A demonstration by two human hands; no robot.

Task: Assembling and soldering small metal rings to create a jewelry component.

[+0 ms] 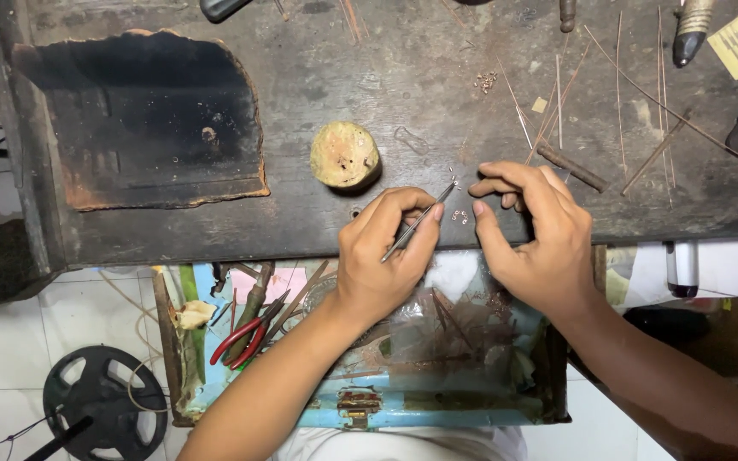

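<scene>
A dark, scorched wooden workbench (403,94) fills the upper part of the head view, its surface scattered with thin copper-coloured wires (557,102). A charred black board (147,119) lies to the left, a round pale stump-like block (345,154) sits near the middle, and a short dark rod (572,166) rests at the right. Below the bench edge an open drawer (360,401) holds red-handled pliers (245,337) and loose scrap.

The left hand (382,256) is closed in a pen-like pinch around slim metal tweezers (418,222), whose tips point up and right toward the bench edge. The right hand (535,230) hovers just beside them, thumb and forefinger curled close together; whether they hold anything is too small to tell. Between the two hands, on the wood near the tweezer tips, lie a few tiny silvery rings (459,216).

Those rings look very light, stiff and slippery, easily flicked away or lost in the bench grain. Fingertips seem too blunt for them; the tweezers' points, closing gently across a ring's wire, appear the surest grip, since a hard squeeze could bend or shoot one off.
</scene>
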